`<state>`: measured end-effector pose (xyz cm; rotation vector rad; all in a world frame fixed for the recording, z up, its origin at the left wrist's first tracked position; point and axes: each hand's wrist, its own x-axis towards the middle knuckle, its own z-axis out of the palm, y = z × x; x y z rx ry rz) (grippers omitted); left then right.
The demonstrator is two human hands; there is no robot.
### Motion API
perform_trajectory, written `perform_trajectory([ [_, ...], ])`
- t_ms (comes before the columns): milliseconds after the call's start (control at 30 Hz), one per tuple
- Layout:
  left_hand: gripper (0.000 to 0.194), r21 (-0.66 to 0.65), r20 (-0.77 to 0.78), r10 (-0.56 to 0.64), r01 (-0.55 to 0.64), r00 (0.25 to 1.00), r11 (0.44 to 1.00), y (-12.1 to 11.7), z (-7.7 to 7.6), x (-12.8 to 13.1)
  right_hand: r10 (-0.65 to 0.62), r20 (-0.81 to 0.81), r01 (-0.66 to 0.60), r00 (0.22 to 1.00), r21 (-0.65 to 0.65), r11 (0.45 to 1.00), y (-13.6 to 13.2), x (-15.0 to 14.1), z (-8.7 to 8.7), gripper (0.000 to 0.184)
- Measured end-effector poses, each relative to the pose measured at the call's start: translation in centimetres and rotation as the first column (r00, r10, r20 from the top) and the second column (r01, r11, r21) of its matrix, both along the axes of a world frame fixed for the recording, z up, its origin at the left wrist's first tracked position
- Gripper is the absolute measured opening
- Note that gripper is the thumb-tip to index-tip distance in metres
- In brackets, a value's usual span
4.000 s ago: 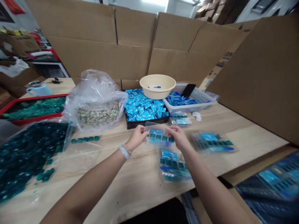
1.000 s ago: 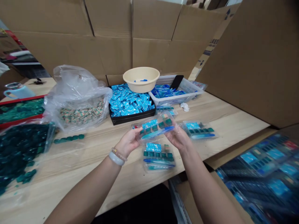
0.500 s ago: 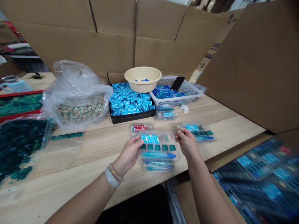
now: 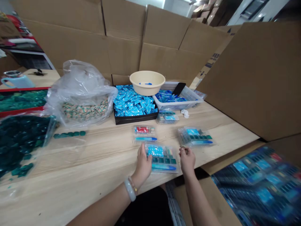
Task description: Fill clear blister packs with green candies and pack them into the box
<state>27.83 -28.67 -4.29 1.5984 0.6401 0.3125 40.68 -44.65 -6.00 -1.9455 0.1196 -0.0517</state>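
Note:
My left hand [image 4: 144,164] grips the left side of a clear plastic blister pack [image 4: 175,154] at the table's front edge. Inside the pack are a blue dotted packet [image 4: 155,151], a row of dark green squares and a blue pen [image 4: 164,167]. My right hand [image 4: 187,159] is just off the pack's right side, its fingers pinched together; what they hold, if anything, is too small to name. Behind my left hand lies another clear pack with a red packet [image 4: 142,130] and a blue pen [image 4: 146,139]. Further right rest stacked filled packs [image 4: 196,137].
At the back stand a black tray [image 4: 136,119] of blue packets, a cream bowl [image 4: 147,89], a white basket [image 4: 188,102] of blue pens, and a plastic bag [image 4: 81,75] of small striped pieces. Dark green pieces [image 4: 21,141] lie left. A carton of filled packs [image 4: 258,188] is at right.
My left hand has brought the pack lower and nearer the front edge, uncovering the pack with the red packet and pen. My right hand has moved down, away from the stacked packs at right.

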Motion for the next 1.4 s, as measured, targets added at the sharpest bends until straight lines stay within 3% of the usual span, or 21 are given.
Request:
perform_trajectory([
  [67, 0.049, 0.124, 0.039, -0.021, 0.016, 0.999, 0.992, 1.1, 0.8, 0.5, 0.155, 0.076, -0.145, 0.985, -0.126, 0.981, 1.1, 1.7, 2.1, 0.019],
  [100, 0.042, 0.199, 0.068, -0.053, 0.039, 0.996, 0.979, 2.0, 1.2, 1.0, 0.29, 0.087, -0.269, 0.953, -0.198, 0.943, 2.2, 2.6, 3.0, 0.021],
  [167, 0.029, 0.362, 0.117, -0.153, 0.101, 0.981, 0.927, 3.9, 1.9, 2.5, 0.556, 0.026, -0.523, 0.831, -0.306, 0.796, 5.1, 4.5, 4.4, 0.022],
  [267, 0.024, 0.572, 0.073, -0.294, 0.202, 0.953, 0.795, 6.8, 2.2, 5.3, 0.723, -0.092, -0.696, 0.685, -0.374, 0.612, 10.0, 7.1, 4.6, 0.019],
  [400, 0.022, 0.713, -0.051, -0.389, 0.306, 0.92, 0.631, 9.2, 1.0, 8.2, 0.813, -0.185, -0.777, 0.552, -0.468, 0.421, 13.8, 9.8, 3.4, 0.01],
  [500, 0.023, 0.765, -0.087, -0.427, 0.335, 0.9, 0.55, 10.0, -0.4, 8.9, 0.86, -0.22, -0.79, 0.461, -0.542, 0.285, 14.9, 11.0, 3.0, 0.009],
  [600, 0.023, 0.777, -0.109, -0.444, 0.354, 0.89, 0.52, 10.3, -1.4, 8.9, 0.888, -0.243, -0.779, 0.389, -0.601, 0.177, 15.4, 11.4, 3.2, 0.015],
  [700, 0.023, 0.774, -0.121, -0.434, 0.359, 0.893, 0.522, 10.4, -1.9, 8.8, 0.893, -0.259, -0.754, 0.367, -0.645, 0.123, 15.7, 11.2, 3.3, 0.018],
  [900, 0.023, 0.761, -0.121, -0.427, 0.359, 0.896, 0.54, 10.5, -2.1, 8.9, 0.863, -0.25, -0.693, 0.438, -0.706, 0.147, 15.3, 10.3, 2.5, 0.018],
  [967, 0.022, 0.752, -0.107, -0.428, 0.355, 0.898, 0.556, 10.5, -1.8, 8.8, 0.849, -0.212, -0.672, 0.484, -0.712, 0.205, 15.0, 10.3, 2.5, 0.016],
  [1000, 0.022, 0.746, -0.09, -0.426, 0.344, 0.9, 0.57, 10.6, -1.6, 8.8, 0.831, -0.188, -0.681, 0.523, -0.678, 0.276, 14.8, 10.4, 2.6, 0.015],
  [1067, 0.023, 0.726, -0.033, -0.412, 0.305, 0.911, 0.616, 10.7, -0.9, 9.1, 0.757, -0.175, -0.733, 0.629, -0.457, 0.504, 14.4, 10.7, 3.0, 0.009],
  [1100, 0.023, 0.71, 0.0, -0.399, 0.281, 0.917, 0.646, 10.7, -0.5, 9.3, 0.711, -0.21, -0.74, 0.671, -0.259, 0.621, 14.3, 10.8, 3.3, 0.006],
  [1133, 0.024, 0.69, 0.031, -0.382, 0.257, 0.924, 0.677, 10.7, -0.1, 9.7, 0.677, -0.273, -0.711, 0.683, -0.035, 0.702, 14.3, 10.8, 3.6, 0.008],
  [1167, 0.024, 0.668, 0.058, -0.366, 0.236, 0.929, 0.705, 10.7, 0.2, 10.2, 0.668, -0.342, -0.656, 0.661, 0.169, 0.736, 14.3, 10.8, 3.8, 0.012],
  [1233, 0.024, 0.635, 0.096, -0.35, 0.214, 0.932, 0.742, 10.7, 0.6, 11.4, 0.696, -0.432, -0.534, 0.574, 0.446, 0.718, 14.7, 10.5, 4.3, 0.015],
  [1300, 0.021, 0.627, 0.107, -0.365, 0.222, 0.925, 0.747, 10.8, 0.7, 12.5, 0.722, -0.46, -0.462, 0.516, 0.56, 0.687, 15.2, 10.2, 4.6, 0.014],
  [1400, 0.019, 0.608, 0.053, -0.401, 0.289, 0.915, 0.74, 11.2, 0.3, 13.5, 0.723, -0.473, -0.421, 0.503, 0.597, 0.683, 15.7, 9.8, 4.8, 0.006],
])
